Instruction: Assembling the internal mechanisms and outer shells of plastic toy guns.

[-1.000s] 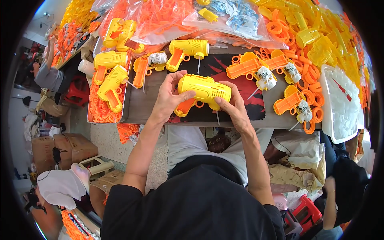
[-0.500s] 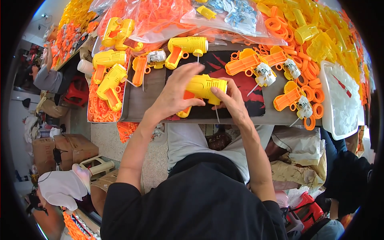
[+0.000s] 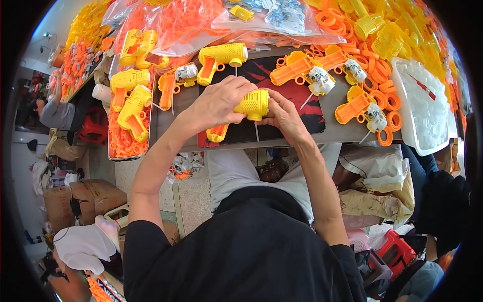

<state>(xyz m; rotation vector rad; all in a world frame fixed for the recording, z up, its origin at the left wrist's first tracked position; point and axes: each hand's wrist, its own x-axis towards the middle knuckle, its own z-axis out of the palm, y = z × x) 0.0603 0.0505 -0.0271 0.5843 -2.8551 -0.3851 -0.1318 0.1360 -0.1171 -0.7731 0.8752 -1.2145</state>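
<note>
A yellow toy gun [image 3: 254,103] with an orange-lined handle is held over the dark mat [image 3: 302,117] at the table's near edge. Wrapped over its rear and top is my left hand [image 3: 217,104], closed on it. The fingers of my right hand [image 3: 287,120] are bent against its round front end; whether they hold a small part there is hidden. A thin pale tube hangs from under the body. Just beyond lies another yellow toy gun [image 3: 221,56], and an open half-assembled toy gun [image 3: 173,83] with a white mechanism rests to the left.
Open gun halves [image 3: 319,80] lie on the right, near piled orange rings [image 3: 385,100]. A white bin [image 3: 422,118] holds translucent parts. At left, toy guns rest on a box [image 3: 128,147] of orange pieces. Bags of orange parts [image 3: 186,25] line the back.
My left hand has come down from its spread pose and closed over the gun's rear. The gun's front has turned rightward, and my right fingers have moved to its end.
</note>
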